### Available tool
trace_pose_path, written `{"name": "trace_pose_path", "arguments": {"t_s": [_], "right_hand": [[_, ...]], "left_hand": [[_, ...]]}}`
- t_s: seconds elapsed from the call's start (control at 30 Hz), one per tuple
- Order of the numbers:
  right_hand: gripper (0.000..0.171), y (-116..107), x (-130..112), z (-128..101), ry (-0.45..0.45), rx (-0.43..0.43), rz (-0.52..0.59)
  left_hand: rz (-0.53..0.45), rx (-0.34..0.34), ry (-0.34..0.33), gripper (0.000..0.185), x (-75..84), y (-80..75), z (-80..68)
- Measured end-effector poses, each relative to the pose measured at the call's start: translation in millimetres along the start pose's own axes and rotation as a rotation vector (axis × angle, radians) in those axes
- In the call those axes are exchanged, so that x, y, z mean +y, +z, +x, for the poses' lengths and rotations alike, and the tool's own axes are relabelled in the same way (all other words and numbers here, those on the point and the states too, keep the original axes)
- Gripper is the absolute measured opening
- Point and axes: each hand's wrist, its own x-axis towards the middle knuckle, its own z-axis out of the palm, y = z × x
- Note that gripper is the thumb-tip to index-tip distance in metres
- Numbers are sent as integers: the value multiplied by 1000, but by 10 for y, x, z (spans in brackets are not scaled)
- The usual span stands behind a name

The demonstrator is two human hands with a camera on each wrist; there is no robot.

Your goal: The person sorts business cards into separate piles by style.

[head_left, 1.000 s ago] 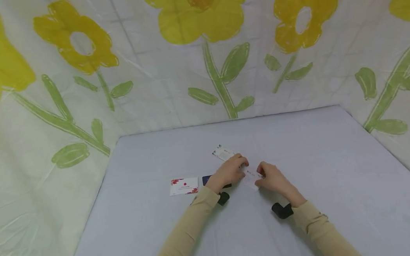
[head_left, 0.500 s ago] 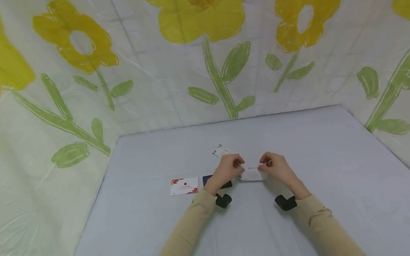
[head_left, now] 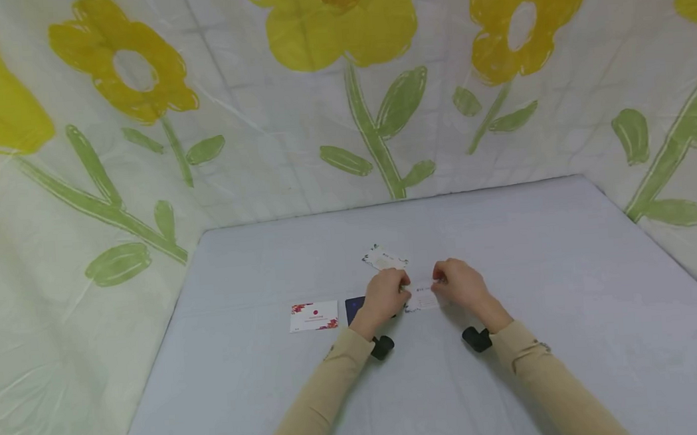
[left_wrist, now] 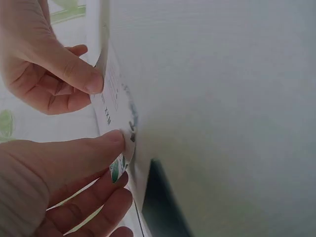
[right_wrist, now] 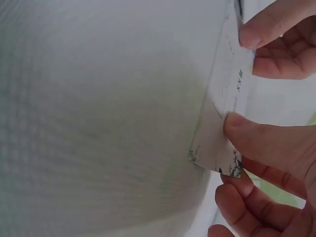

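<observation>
Between my hands is a white business card [head_left: 423,299] with printed text and leafy corners. My left hand [head_left: 383,296] pinches its left end and my right hand [head_left: 462,285] its right end, thumbs on the near face. In the right wrist view the card [right_wrist: 217,133] stands tilted at the tabletop, its lower long edge touching or close to it. A dark blue card [head_left: 354,308] lies partly hidden under my left hand and wrist. Just behind that hand is another white card with leafy corners [head_left: 385,256], lying askew.
A white card with red floral corners [head_left: 314,316] lies flat to the left of the blue card. All the cards are on a table with a pale cloth [head_left: 263,389]. A white curtain with yellow flowers [head_left: 274,175] stands along the table's back edge.
The pinched card was slanted and has been turned level, with both hands now on its ends. In the last half second both hands have shifted slightly left and the card has dropped a little.
</observation>
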Motion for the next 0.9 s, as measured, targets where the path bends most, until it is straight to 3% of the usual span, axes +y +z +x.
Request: {"name": "trace_pose_path", "arguments": {"t_s": [0.37, 0.57, 0.73, 0.9], "right_hand": [[13, -44, -59, 78, -42, 74, -138], [16, -19, -72, 60, -65, 91, -214], [12, 23, -100, 22, -122, 124, -269], [10, 0, -175, 111, -143, 170, -193]], "left_hand": [[118, 56, 37, 14, 15, -71, 68], [178, 55, 55, 10, 31, -75, 62], [124, 75, 58, 13, 0, -161, 36], [78, 78, 62, 18, -186, -388, 148]]}}
